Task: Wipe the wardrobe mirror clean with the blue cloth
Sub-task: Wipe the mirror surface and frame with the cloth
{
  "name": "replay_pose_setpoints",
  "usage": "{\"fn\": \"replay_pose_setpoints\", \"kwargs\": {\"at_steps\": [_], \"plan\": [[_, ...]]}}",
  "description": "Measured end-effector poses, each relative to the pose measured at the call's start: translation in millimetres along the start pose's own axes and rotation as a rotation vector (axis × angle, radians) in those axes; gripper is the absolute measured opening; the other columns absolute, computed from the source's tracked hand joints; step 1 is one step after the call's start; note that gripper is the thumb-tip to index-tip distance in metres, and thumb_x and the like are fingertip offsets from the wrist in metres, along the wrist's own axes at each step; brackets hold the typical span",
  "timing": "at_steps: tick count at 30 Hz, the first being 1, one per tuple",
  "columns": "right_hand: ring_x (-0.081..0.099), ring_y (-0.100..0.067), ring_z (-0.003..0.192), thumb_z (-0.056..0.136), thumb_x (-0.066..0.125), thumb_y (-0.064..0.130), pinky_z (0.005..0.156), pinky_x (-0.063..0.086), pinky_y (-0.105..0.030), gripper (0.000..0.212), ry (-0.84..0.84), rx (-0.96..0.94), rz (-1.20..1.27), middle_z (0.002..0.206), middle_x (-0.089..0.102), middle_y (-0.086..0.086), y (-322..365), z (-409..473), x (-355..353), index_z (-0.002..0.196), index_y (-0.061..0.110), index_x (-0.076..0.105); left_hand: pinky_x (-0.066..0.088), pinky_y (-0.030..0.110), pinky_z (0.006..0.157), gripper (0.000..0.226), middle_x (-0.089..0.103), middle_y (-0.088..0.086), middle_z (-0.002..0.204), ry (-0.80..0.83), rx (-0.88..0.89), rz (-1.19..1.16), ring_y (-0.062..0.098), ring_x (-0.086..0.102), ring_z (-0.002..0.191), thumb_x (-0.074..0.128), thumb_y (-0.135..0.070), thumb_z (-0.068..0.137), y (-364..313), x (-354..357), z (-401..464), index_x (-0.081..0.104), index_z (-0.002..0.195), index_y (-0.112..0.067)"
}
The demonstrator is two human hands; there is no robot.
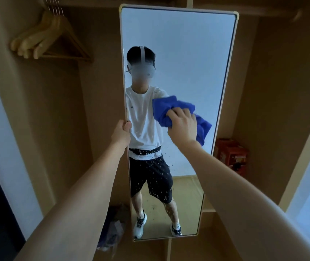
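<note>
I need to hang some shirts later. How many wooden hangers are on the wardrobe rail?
4, as far as I can tell: the hangers hang bunched together at the rail's left end, upper left of the mirror. They overlap, so another may be hidden.

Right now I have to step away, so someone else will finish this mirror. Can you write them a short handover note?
Left hand: grips the mirror's left frame edge, steadying it.
Right hand: holds the bunched blue cloth against the glass at mid height.
Mirror: stands upright inside the wardrobe.
Done: the upper glass looks free of droplets.
Left: droplets still speckle the glass from mid height downward, thickest in the lower half; wipe downward to the bottom edge, keeping the left grip on the frame.
</note>
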State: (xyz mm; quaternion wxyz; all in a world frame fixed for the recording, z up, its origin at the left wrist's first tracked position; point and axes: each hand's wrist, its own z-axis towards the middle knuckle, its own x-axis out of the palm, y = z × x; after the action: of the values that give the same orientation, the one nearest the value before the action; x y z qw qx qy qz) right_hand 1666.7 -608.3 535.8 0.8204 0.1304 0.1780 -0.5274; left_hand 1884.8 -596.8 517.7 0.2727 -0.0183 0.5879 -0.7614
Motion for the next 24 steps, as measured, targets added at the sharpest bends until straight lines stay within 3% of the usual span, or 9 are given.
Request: {"fn": "replay_pose_setpoints", "kwargs": {"at_steps": [2,4,6,8,11,13,15,20,24], "plan": [[0.056,-0.035,0.079,0.062,0.067,-0.002,0.064,0.038,-0.039,0.031,0.076,0.022,0.002,0.087,0.065,-0.004,1.8,-20.5,2.3,0.089,0.013,0.068,0.042,0.046,0.105,0.043,0.056,0.005,0.135,0.01,-0.031,-0.014,0.028,0.052,0.123,0.036,-0.043,0.105,-1.1,-1.8,-1.8,0.046,0.137,-0.016],[0.056,-0.035,0.082,0.065,0.067,-0.001,0.063,0.033,-0.037,0.031,0.147,0.044,0.029,0.089,0.064,-0.005,2.6,-17.4,-4.5,0.093,0.012,0.068,0.042,0.048,0.106,0.043,0.055,0.006,0.136,0.008,-0.034,-0.013,0.029,0.051,0.124,0.036,-0.042,0.105,-2.2,-1.5,-2.7,0.046,0.138,-0.015],[0.055,-0.035,0.089,0.069,0.064,0.003,0.064,0.03,-0.036,0.031,0.14,0.065,0.042,0.097,0.065,-0.005,-0.6,0.1,-16.3,0.098,0.013,0.068,0.044,0.042,0.096,0.035,0.059,0.005,0.12,-0.003,-0.004,-0.007,0.026,0.055,0.109,0.035,-0.037,0.106,-2.5,-0.3,-3.9,0.051,0.125,-0.013],[0.057,-0.036,0.093,0.07,0.06,0.003,0.064,0.032,-0.036,0.033,0.016,0.127,0.036,0.102,0.067,-0.006,-6.0,25.2,-30.4,0.1,0.013,0.068,0.043,0.039,0.085,0.027,0.057,0.002,0.1,-0.011,0.017,0.0,0.022,0.053,0.092,0.034,-0.034,0.107,-1.1,1.4,-4.9,0.051,0.112,-0.014],[0.056,-0.035,0.099,0.073,0.054,0.002,0.07,0.034,-0.038,0.036,-0.151,0.244,0.02,0.108,0.065,-0.007,-14.2,63.2,-50.0,0.105,0.014,0.066,0.042,0.038,0.081,0.023,0.051,-0.008,0.087,-0.024,0.022,0.024,0.017,0.052,0.084,0.033,-0.037,0.107,1.1,2.2,-3.1,0.047,0.105,-0.019],[0.053,-0.033,0.104,0.079,0.054,0.01,0.078,0.039,-0.041,0.037,-0.096,0.238,0.005,0.117,0.061,-0.005,-16.9,73.8,-52.0,0.115,0.017,0.06,0.043,0.038,0.081,0.024,0.055,-0.006,0.092,-0.039,0.018,0.042,0.02,0.054,0.089,0.032,-0.04,0.107,0.9,3.7,-1.2,0.047,0.105,-0.021],[0.053,-0.032,0.102,0.079,0.059,0.021,0.075,0.043,-0.043,0.04,-0.011,0.169,0.015,0.115,0.06,-0.005,-17.8,63.4,-42.1,0.119,0.017,0.057,0.043,0.037,0.079,0.025,0.057,-0.002,0.096,-0.051,0.029,0.046,0.022,0.055,0.09,0.031,-0.04,0.107,2.6,5.9,-0.1,0.047,0.106,-0.021],[0.058,-0.039,0.087,0.075,0.067,0.014,0.06,0.038,-0.039,0.037,0.081,0.135,-0.057,0.101,0.065,-0.011,-17.8,6.2,-6.5,0.111,0.01,0.062,0.041,0.036,0.079,0.024,0.053,-0.008,0.088,-0.065,0.026,0.028,0.017,0.052,0.084,0.031,-0.039,0.107,3.1,7.6,-2.1,0.047,0.105,-0.02],[0.057,-0.035,0.096,0.082,0.059,0.017,0.061,0.035,-0.036,0.046,0.194,0.184,-0.017,0.11,0.063,-0.007,-19.3,6.8,-15.3,0.128,0.015,0.054,0.042,0.036,0.076,0.025,0.054,-0.004,0.092,-0.038,0.038,0.014,0.019,0.051,0.088,0.033,-0.038,0.107,1.1,4.0,-5.2,0.049,0.107,-0.019]]}}
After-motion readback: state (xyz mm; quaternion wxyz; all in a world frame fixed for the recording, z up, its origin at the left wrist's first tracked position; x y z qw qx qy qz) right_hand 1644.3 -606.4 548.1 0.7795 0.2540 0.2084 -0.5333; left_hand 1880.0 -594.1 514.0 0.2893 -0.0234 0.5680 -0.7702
